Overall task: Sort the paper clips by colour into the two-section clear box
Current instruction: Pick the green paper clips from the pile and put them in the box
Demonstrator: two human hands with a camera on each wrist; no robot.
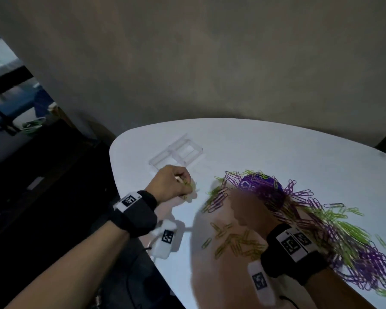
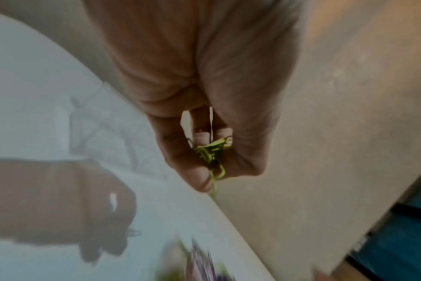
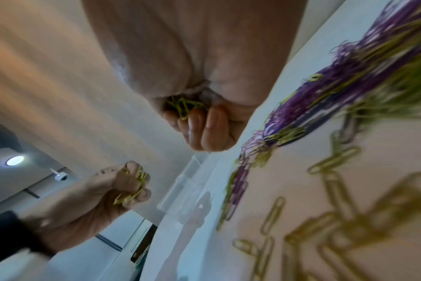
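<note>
I see my left hand [image 1: 173, 182] clamped on green clips [image 2: 212, 154] near the clear box [image 1: 176, 152]; my right hand [image 3: 204, 121] fingers clutch more above the desk [image 1: 276, 148] pile [image 1: 321, 224].

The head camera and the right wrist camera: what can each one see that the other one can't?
Only the head view shows both wrist straps with their square tags and the whole white table. Only the right wrist view shows green clips bunched inside the right hand, plus a ceiling light. Both show the left hand gripping green clips, the clear box, apparently empty, and the purple and green pile.
</note>
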